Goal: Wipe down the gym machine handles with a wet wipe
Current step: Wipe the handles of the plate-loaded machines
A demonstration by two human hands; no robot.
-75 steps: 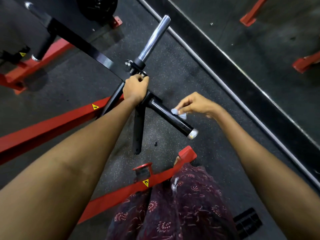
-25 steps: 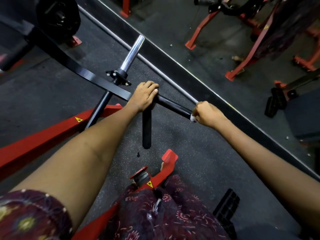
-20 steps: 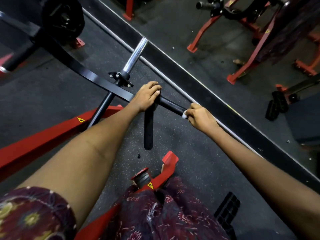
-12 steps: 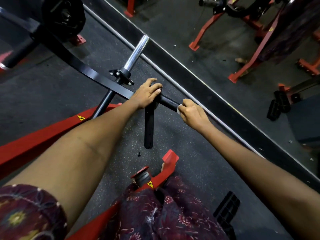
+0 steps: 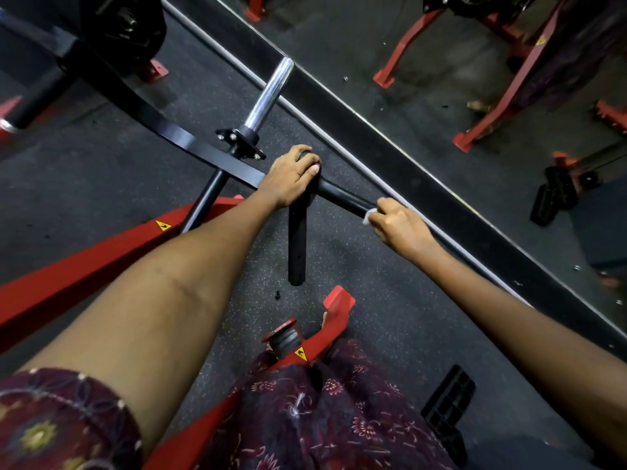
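Observation:
A black handle bar point(image 5: 342, 195) runs from the machine's junction out to the right. My left hand point(image 5: 291, 178) grips the junction where the handle meets the black lever arm point(image 5: 163, 128). My right hand point(image 5: 398, 225) is wrapped round the handle further out, with a small white wet wipe point(image 5: 369, 217) pressed between its fingers and the bar. The handle's outer end is hidden under this hand. A second black handle point(image 5: 297, 242) hangs down from the junction toward me.
A chrome weight peg point(image 5: 269, 96) sticks up and away from the junction. Red frame beams point(image 5: 84, 262) cross at left and below, near my patterned trousers point(image 5: 325, 415). A mirror wall with a dark base strip point(image 5: 424, 184) runs diagonally at right. A weight plate point(image 5: 124, 23) sits top left.
My right hand slid the wipe inward along the handle toward my left hand, then back outward a little. My left hand has kept its grip on the junction.

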